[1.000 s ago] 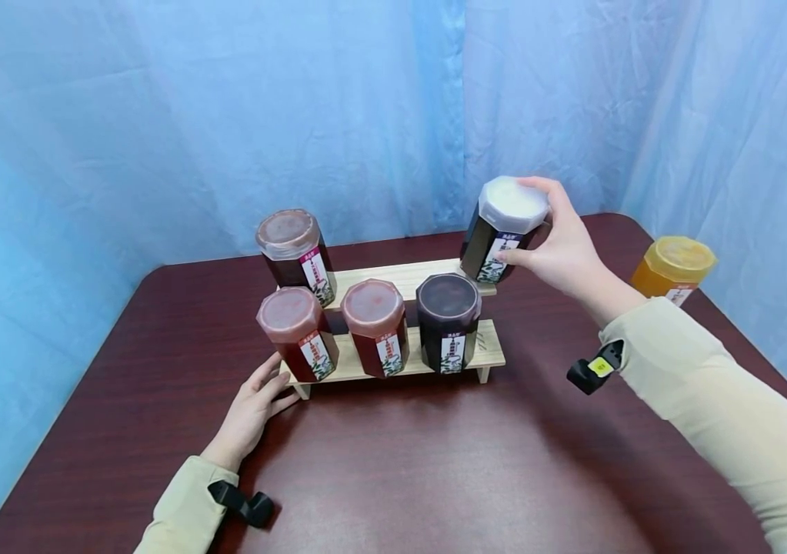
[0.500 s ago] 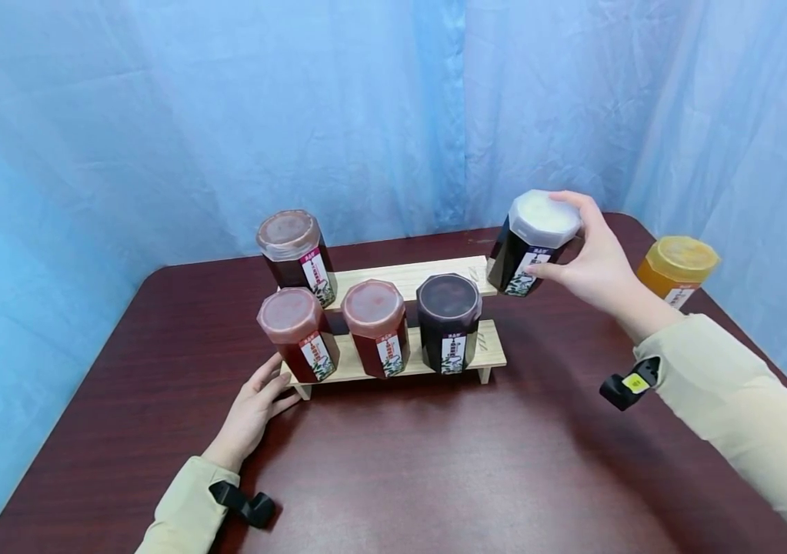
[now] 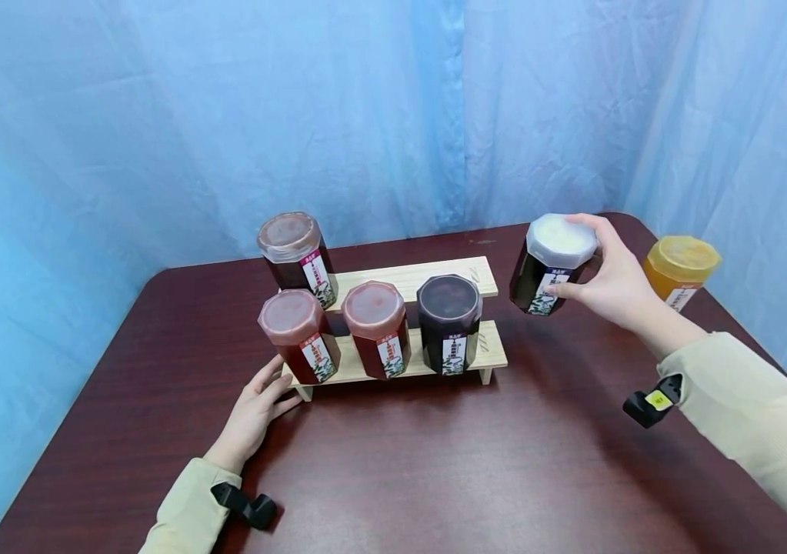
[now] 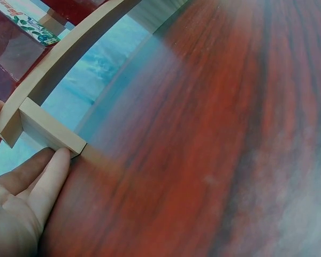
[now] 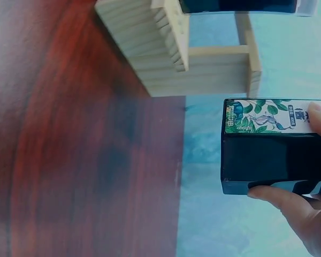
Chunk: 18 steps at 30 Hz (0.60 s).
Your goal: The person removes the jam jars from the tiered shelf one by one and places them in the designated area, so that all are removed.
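A white-lidded jar (image 3: 545, 265) is being gripped by the right hand (image 3: 618, 286), a rack (image 3: 435, 278) being touched by the loosely spread left hand (image 3: 252, 412).

Left hand (image 4: 16, 217) at the end of a pale wooden stand (image 4: 69, 52).
Two of its fingers (image 4: 51, 182) reach to the stand's leg (image 4: 53, 128), touching it low down, close to the streaky red-brown tabletop (image 4: 203, 134) that spreads away from the hand; more of the hand just shows by the end of the board (image 4: 35, 83). Above the hand sits a dark red jar (image 4: 13, 51), its label (image 4: 36, 28) patterned with leaves, and farther from the hand, part of another red jar (image 4: 77, 8). Past the fingertips, beneath the board, blue cloth (image 4: 104, 64) shows.
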Tool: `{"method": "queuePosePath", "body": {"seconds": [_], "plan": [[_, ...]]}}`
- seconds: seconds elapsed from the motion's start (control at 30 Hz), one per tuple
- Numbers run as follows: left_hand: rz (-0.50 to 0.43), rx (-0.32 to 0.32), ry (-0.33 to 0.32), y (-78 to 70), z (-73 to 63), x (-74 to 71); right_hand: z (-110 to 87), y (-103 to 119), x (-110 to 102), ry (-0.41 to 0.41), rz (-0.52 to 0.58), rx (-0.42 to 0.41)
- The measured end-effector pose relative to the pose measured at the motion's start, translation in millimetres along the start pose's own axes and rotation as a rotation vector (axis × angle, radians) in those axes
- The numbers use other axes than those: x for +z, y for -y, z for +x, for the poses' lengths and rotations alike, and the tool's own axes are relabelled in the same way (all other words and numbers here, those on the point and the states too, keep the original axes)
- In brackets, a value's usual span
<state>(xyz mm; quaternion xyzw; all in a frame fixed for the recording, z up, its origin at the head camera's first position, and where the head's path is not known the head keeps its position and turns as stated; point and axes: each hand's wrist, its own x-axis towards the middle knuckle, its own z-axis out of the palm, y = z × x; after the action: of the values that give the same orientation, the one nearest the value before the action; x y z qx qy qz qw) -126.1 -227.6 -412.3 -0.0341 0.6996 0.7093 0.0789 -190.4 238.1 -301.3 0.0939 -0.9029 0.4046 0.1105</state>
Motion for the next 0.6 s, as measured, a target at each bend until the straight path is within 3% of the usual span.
{"method": "queuePosePath", "body": {"seconds": [0.6], "plan": [[0.004,-0.007,0.009,-0.3,-0.5,-0.8,-20.8,-40,5,0.03,-0.063,-0.046]]}}
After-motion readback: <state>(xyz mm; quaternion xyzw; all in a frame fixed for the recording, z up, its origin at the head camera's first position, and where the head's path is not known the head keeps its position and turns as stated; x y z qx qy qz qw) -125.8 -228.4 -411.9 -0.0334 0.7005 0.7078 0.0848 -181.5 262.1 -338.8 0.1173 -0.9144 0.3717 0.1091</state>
